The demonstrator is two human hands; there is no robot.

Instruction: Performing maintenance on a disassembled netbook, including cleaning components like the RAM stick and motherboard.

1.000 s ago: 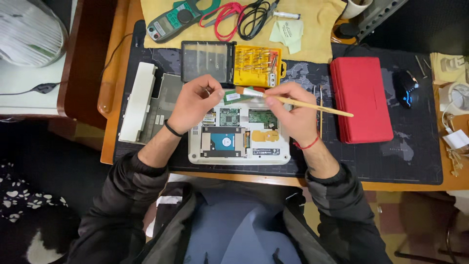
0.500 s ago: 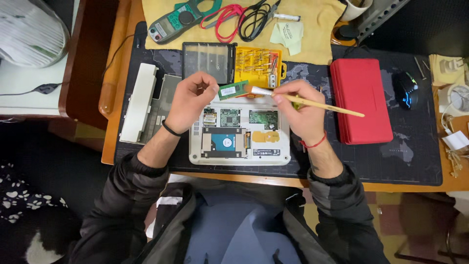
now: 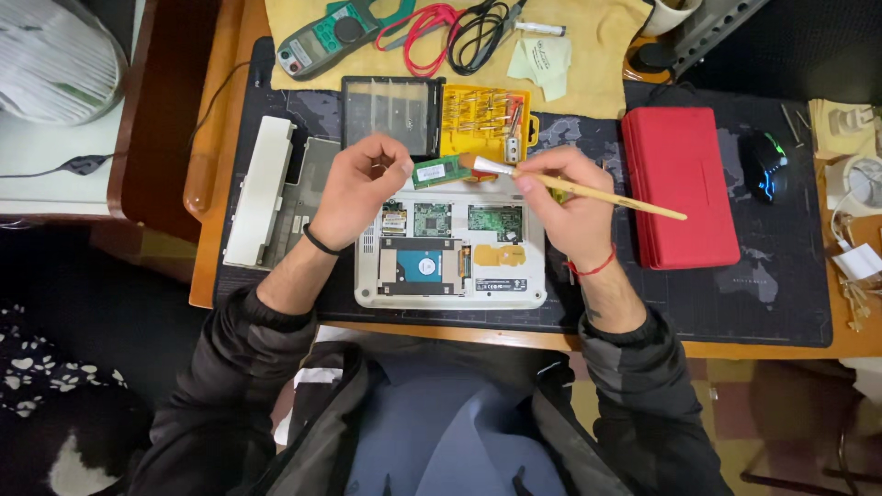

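While my left hand (image 3: 354,188) pinches a green memory module (image 3: 435,171) just above the opened white laptop (image 3: 450,253), my right hand (image 3: 570,197) has its fingers closed on a wooden-handled brush (image 3: 588,190), bristles touching the module. Under the laptop lies a dark mat (image 3: 781,276) on the wooden counter (image 3: 216,138). Right of the laptop sits a red case (image 3: 680,184); above it, a yellow screwdriver kit (image 3: 487,119) and a tan cloth (image 3: 606,55).

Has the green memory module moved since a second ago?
Yes. The left hand has lifted the memory module away from the opened laptop, toward the yellow screwdriver case; the brush touches its end.
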